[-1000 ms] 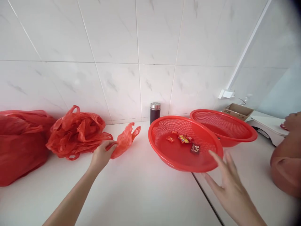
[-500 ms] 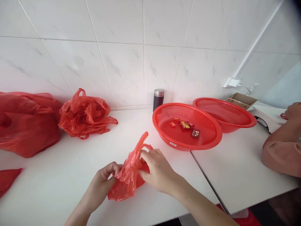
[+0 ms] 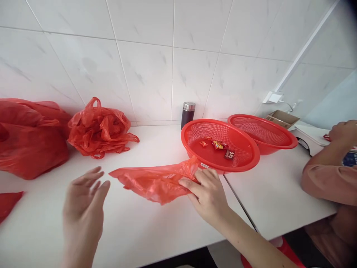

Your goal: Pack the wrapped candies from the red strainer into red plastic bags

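A thin red plastic bag [image 3: 156,182] stretches sideways above the white table, its right end bunched in the fingers of my right hand [image 3: 209,193]. My left hand [image 3: 85,210] is off the bag, a short way left of its pointed end, with fingers apart and nothing in them. Just beyond my right hand stands a red plastic colander [image 3: 192,160], with several small wrapped sweets [image 3: 219,145] lying on its bottom. Behind my left hand lies a heap of crumpled red plastic bags [image 3: 102,130].
A large filled red bag [image 3: 33,141] sits at the far left. A dark flask [image 3: 187,115] stands by the tiled wall. Farther right are a second red colander [image 3: 262,130], a cardboard box [image 3: 283,118] and another person's arm [image 3: 323,178]. A seam [image 3: 237,199] divides the tables.
My left hand has let go of the bag and moved left. My right hand has drawn the bag to the right and up, so that it now stretches out sideways.
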`<state>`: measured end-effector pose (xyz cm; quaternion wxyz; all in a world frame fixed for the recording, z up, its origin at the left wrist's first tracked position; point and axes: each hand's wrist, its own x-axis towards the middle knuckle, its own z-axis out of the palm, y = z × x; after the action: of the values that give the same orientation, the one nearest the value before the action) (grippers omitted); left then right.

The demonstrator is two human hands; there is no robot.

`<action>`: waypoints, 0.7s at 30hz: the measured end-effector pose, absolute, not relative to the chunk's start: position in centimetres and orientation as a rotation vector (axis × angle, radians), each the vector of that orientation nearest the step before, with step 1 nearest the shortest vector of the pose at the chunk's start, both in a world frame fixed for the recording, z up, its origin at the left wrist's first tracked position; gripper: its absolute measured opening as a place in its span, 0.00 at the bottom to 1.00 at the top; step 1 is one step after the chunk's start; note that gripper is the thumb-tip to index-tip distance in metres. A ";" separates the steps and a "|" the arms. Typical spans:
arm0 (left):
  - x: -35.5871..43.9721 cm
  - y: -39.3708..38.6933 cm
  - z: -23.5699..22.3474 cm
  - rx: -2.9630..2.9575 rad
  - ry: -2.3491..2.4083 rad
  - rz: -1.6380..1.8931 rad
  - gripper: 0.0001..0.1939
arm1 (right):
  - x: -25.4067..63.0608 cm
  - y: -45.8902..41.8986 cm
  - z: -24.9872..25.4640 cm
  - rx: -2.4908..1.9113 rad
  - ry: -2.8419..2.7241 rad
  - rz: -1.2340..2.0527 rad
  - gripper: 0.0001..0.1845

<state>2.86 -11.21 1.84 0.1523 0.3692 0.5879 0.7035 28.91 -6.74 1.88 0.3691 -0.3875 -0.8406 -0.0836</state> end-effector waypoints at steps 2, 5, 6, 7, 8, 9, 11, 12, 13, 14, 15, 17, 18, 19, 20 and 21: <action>5.5 -12.9 3.9 1.343 1.717 2.166 0.12 | 27.9 -7.4 1.3 -1.017 -2.158 -0.217 0.15; 8.8 -13.9 3.8 1.863 1.828 1.780 0.16 | 26.6 -8.3 0.8 -1.091 -2.248 -0.050 0.12; 9.3 -13.8 2.7 1.996 1.911 1.538 0.17 | 26.4 -8.6 0.8 -1.132 -2.290 0.049 0.14; 9.4 -13.5 1.3 2.072 2.025 1.314 0.17 | 26.4 -8.8 0.8 -1.175 -2.326 0.156 0.20; 9.1 -13.0 -0.2 2.101 2.141 1.093 0.16 | 26.7 -8.9 1.0 -1.215 -2.350 0.261 0.27; 8.4 -12.6 -1.7 2.059 2.273 0.870 0.14 | 27.2 -8.9 1.2 -1.254 -2.355 0.357 0.33; 6.1 -11.9 -4.0 2.002 2.390 0.572 0.17 | 29.1 -8.6 1.6 -1.331 -2.302 0.486 0.38; 4.7 -11.8 -4.6 1.974 2.427 0.487 0.18 | 30.2 -8.3 1.8 -1.369 -2.255 0.528 0.38; 3.4 -11.7 -4.8 1.934 2.445 0.430 0.19 | 31.4 -7.9 1.9 -1.401 -2.203 0.565 0.37; 2.3 -11.8 -4.6 1.870 2.442 0.393 0.20 | 32.6 -7.6 2.0 -1.423 -2.152 0.596 0.35; 1.5 -11.8 -4.1 1.797 2.425 0.383 0.20 | 33.6 -7.4 2.2 -1.430 -2.104 0.612 0.32; 0.9 -12.0 -2.9 1.654 2.342 0.447 0.18 | 34.6 -7.4 2.9 -1.400 -1.997 0.575 0.26; 1.2 -12.0 -2.3 1.601 2.291 0.525 0.17 | 34.5 -7.8 3.4 -1.354 -1.933 0.529 0.21; 1.8 -11.9 -1.9 1.565 2.239 0.620 0.15 | 34.0 -8.5 4.1 -1.291 -1.880 0.498 0.16; 2.6 -11.8 -1.5 1.540 2.183 0.718 0.14 | 33.2 -9.2 4.7 -1.207 -1.862 0.511 0.11; 3.5 -11.7 -1.2 1.525 2.125 0.811 0.12 | 32.0 -10.1 5.2 -1.114 -1.883 0.568 0.08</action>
<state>3.50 -11.69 -1.18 0.2001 0.5455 0.7603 0.2902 32.01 -10.12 5.20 0.4264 -0.4458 -0.7535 0.2274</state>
